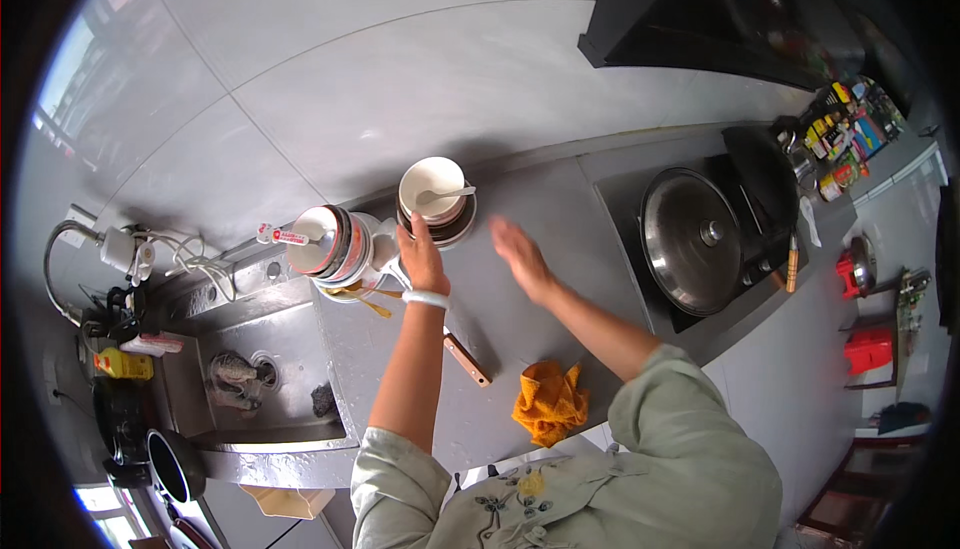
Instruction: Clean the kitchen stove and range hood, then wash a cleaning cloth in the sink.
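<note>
My left hand (424,258) is at the near side of a stack of bowls, a white bowl (431,181) with a spoon (444,195) in it on top; its fingertips overlap the rim, and whether they touch is unclear. To the right of that stack, my right hand (519,258) is in the air with nothing in it. Left of my left hand stands another stack of bowls (313,240), tilted, with a red-and-white-handled spoon on top and golden cutlery (367,301) beside it. A wooden-handled utensil (466,358) and an orange cloth (551,403) lie on the counter nearer me.
At left is a steel sink (292,369) holding a dark scrubber (322,400) and another item near the drain. At right, a gas stove (622,226) carries a lidded pan (691,241). A dark range hood (705,16) hangs above. Jars and packets stand at the far right.
</note>
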Tool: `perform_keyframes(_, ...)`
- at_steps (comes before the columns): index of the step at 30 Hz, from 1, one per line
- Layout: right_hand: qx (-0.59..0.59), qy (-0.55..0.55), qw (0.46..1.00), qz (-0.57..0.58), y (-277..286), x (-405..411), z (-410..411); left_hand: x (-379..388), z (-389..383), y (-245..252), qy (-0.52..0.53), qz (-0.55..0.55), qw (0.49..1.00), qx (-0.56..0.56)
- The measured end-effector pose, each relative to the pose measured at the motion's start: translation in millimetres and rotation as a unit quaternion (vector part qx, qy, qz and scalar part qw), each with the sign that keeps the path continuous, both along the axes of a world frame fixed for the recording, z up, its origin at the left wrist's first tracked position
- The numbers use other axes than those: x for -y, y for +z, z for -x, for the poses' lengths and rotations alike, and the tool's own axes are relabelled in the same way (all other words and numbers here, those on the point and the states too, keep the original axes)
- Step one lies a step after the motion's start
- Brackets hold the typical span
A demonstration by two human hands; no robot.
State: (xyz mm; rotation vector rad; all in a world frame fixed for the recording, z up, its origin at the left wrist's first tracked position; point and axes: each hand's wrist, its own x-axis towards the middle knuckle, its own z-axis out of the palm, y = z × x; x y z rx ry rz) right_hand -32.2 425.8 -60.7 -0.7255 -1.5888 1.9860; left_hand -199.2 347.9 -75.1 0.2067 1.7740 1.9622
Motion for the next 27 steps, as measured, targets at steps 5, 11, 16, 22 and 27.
perform_keyframes(5,0.223,0.261,0.774,-0.531,22,115,-184,44,-78,63,-0.009,-0.007,1.0,0.023)
perform_keyframes(11,0.169,0.052,0.79,-0.587,-64,93,-216,129,-108,29,-0.044,0.059,0.997,-0.015)
perform_keyframes(16,0.33,-0.154,0.757,-0.543,-77,-56,-149,185,-139,2,-0.048,0.144,0.988,0.029)
perform_keyframes(22,0.388,-0.131,0.739,-0.535,-76,-109,-42,186,-174,-22,-0.112,0.257,0.957,-0.076)
perform_keyframes(27,0.174,0.089,0.744,-0.639,-57,-20,-37,179,-179,-27,-0.095,0.29,0.943,-0.13)
